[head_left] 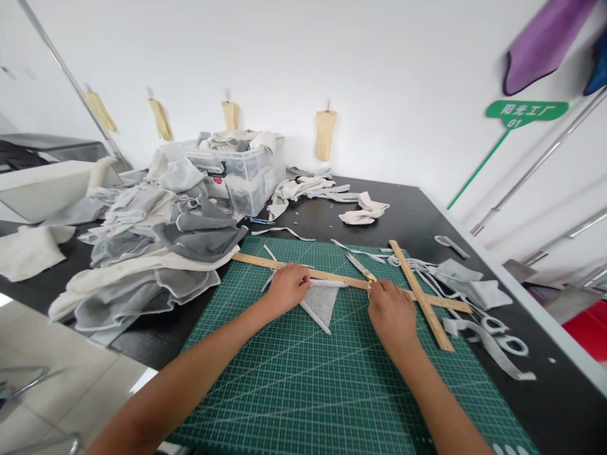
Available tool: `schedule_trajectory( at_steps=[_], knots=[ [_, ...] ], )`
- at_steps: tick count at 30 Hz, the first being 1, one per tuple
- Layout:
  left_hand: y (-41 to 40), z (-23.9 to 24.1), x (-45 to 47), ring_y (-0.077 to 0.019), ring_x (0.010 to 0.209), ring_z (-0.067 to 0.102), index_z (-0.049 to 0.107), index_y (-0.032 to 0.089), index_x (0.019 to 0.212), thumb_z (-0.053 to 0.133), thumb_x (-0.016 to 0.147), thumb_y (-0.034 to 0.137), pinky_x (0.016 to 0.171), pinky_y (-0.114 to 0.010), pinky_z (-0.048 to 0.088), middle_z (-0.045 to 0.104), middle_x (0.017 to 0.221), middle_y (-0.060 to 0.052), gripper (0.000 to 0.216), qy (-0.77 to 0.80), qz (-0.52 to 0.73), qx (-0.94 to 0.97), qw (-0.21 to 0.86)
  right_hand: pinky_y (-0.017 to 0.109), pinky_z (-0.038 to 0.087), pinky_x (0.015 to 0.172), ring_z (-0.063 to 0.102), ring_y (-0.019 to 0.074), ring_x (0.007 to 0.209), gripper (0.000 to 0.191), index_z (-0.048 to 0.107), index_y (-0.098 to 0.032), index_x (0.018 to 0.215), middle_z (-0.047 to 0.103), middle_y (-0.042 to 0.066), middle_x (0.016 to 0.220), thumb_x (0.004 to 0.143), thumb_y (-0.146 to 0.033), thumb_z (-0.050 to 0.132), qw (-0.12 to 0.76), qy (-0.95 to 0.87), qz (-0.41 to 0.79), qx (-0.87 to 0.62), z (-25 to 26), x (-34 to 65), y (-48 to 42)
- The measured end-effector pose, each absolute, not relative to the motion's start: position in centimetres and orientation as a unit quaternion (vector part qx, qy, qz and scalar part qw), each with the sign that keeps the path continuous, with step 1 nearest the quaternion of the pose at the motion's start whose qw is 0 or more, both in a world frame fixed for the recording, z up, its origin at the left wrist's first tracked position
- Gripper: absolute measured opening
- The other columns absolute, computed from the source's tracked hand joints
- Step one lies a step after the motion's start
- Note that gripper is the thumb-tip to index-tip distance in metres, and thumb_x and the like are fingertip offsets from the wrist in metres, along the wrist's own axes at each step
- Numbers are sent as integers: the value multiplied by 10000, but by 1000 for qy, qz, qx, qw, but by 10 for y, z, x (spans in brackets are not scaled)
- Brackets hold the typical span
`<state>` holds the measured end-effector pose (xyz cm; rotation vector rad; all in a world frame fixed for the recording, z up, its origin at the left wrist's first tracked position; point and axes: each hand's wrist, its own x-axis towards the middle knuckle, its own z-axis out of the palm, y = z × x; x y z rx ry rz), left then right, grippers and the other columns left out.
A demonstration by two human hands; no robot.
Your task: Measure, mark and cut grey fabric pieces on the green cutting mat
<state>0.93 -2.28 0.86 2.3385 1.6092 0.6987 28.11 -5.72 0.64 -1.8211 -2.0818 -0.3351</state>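
On the green cutting mat (303,392), my left hand (288,287) pinches the top edge of a small grey triangular fabric piece (325,302) with pale rolled edges. To its right, my right hand (391,309) is closed around the handles of a pair of scissors (361,268). Their blades point up and left, slightly apart, above a long wooden ruler (332,276). That ruler runs across the mat behind the fabric. A second wooden ruler (424,300) crosses it on the right. Thin pale fabric strips (360,251) lie behind the scissors.
A heap of grey and cream fabric pieces (199,234) is at the left, before a clear plastic bin (249,177) filled with more cloth. White-handled scissors (512,345) and fabric scraps (490,294) lie at the right. A small blue tool (260,220) rests behind the mat.
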Motion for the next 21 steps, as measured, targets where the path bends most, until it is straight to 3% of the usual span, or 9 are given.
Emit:
schedule_trajectory(
  at_steps=[3,5,8,11,14,17,19,21],
  knots=[
    [-25,8,10,-257,999,583,683,219,978,722,823,298,868,-369,421,696,994,-50,179,525,236,810,108,446,433,935,615,302,1061,241,676,-185,1104,675,141,1151,1006,-229,461,305,-757,-43,-577,4,260,-63],
    [-28,7,12,-252,981,580,684,212,899,711,830,308,861,-363,413,685,954,-49,121,520,241,813,106,454,461,951,607,299,1099,237,673,-222,1146,667,124,1187,1000,-278,495,368,-773,36,-516,1,241,-70],
    [-32,7,18,-218,885,574,644,201,765,680,833,294,771,-326,400,656,863,-33,121,526,264,795,146,471,477,944,610,303,1082,216,673,-258,1148,668,106,1170,965,-332,584,360,-805,106,-460,-2,217,-82],
    [-32,10,23,-184,800,558,642,191,766,643,845,311,698,-289,376,641,810,-15,144,497,308,769,256,488,471,927,599,313,1046,250,642,-239,1146,654,114,1127,923,-354,643,375,-768,117,-507,-5,208,-86],
    [-29,14,27,-150,680,499,639,172,742,597,881,434,629,-266,340,589,709,-3,299,448,367,725,373,474,485,896,595,303,1008,472,573,-202,1184,626,126,1111,834,-474,735,457,-659,165,-575,-9,213,-79],
    [-31,15,31,-112,563,386,604,170,712,601,868,571,557,-250,276,472,601,28,430,416,406,656,482,434,494,896,608,279,1014,684,534,-206,1277,630,113,1168,733,-515,812,509,-595,285,-553,-12,224,-66],
    [-33,13,33,-98,535,345,588,174,729,633,841,619,535,-240,257,428,583,44,461,409,421,593,551,400,497,863,620,262,968,601,609,-211,1213,675,80,1094,729,-502,816,494,-597,380,-505,-11,231,-59],
    [-35,9,35,-99,566,389,595,169,767,667,818,634,548,-231,297,477,628,34,473,402,438,540,597,360,492,790,618,235,864,411,687,-208,1058,702,44,949,779,-494,780,474,-595,461,-456,-11,237,-53]
  ],
)
